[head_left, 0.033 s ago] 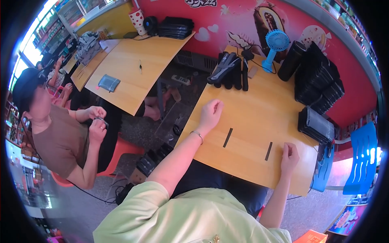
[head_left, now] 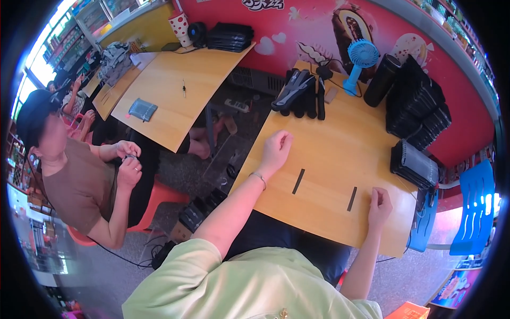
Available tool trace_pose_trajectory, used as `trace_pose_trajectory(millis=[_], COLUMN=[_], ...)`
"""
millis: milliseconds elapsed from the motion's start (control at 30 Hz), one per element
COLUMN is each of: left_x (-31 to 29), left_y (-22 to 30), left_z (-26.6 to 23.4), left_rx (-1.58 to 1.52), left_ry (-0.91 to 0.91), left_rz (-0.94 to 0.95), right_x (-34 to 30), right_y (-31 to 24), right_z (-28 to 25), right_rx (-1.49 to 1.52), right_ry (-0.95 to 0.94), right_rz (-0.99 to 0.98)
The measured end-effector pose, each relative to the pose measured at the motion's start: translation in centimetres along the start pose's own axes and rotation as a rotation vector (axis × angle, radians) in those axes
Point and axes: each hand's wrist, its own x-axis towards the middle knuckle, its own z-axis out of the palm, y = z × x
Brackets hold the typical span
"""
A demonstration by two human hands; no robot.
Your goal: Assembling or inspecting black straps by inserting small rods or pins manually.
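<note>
My left hand [head_left: 277,151] rests on the wooden table [head_left: 329,143] with its fingers curled in a loose fist. Near the table's right edge lies my right hand [head_left: 379,208], also curled closed. Nothing shows in either hand. Two thin dark strips lie flat between them: one strip [head_left: 298,181] nearer my left hand, the other strip [head_left: 352,199] just left of my right hand. Beyond my left hand, several black tube-like pieces [head_left: 302,94] are piled at the far left corner, with a grey-and-black piece on top.
A blue fan [head_left: 363,55], a black bottle [head_left: 382,80] and stacked black pouches [head_left: 417,106] line the far side. A smaller pouch stack [head_left: 414,164] sits at the right edge, near a blue chair [head_left: 472,207]. At left, a co-worker [head_left: 79,175] handles something small beside another table [head_left: 178,95].
My hands and the strips have stayed put. The co-worker's hands have shifted slightly around the small thing they hold.
</note>
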Motion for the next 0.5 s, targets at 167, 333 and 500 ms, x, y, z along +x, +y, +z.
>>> trace_pose_trajectory(millis=[167,333,500], left_x=[-0.1,0.1,-0.2], left_y=[-0.5,-1.8,0.3], left_z=[-0.3,-0.3,-0.3], left_rx=[0.091,0.013,-0.155], left_ry=[-0.005,-0.003,0.134], left_rz=[0.041,0.043,-0.092], right_x=[-0.1,0.1,0.1], right_y=[-0.2,-0.4,-0.5], right_z=[0.1,0.1,0.1], right_rx=[-0.022,-0.030,-0.043], right_ry=[0.012,0.029,0.021], right_rz=[0.013,-0.004,-0.013])
